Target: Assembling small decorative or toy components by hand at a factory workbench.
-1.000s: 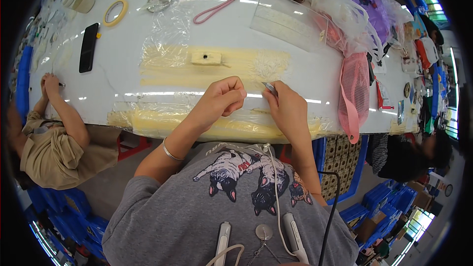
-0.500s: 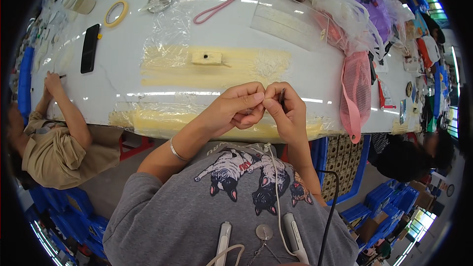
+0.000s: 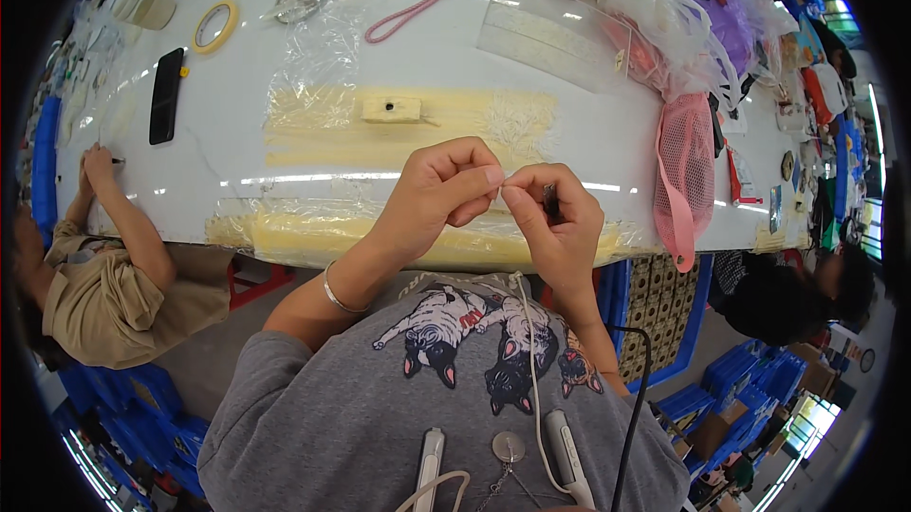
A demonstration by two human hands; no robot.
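My left hand point(image 3: 438, 197) and my right hand point(image 3: 560, 227) meet above the table's near edge, thumb and forefinger of each pinched together. Between the fingertips is a tiny pale bit, too small to make out. A short dark tool point(image 3: 550, 201) is tucked in the curled fingers of my right hand; most of it is hidden. Beyond my hands, a small pale yellow block point(image 3: 403, 111) with a dark hole in its face lies on yellow tape point(image 3: 313, 137). A thin sliver pokes out by its right end.
Left lie a black phone point(image 3: 166, 94) and a tape roll point(image 3: 215, 26). Farther back are a pink cord loop point(image 3: 413, 17) and a clear plastic tray point(image 3: 546, 37). A pink mesh bag point(image 3: 685, 170) hangs over the edge at right. Another person's hands point(image 3: 98, 166) work at left.
My hands have shifted slightly left, and their fingertips have drawn a little apart. The whole table view has slid slightly left. The dark tool stays in my right hand.
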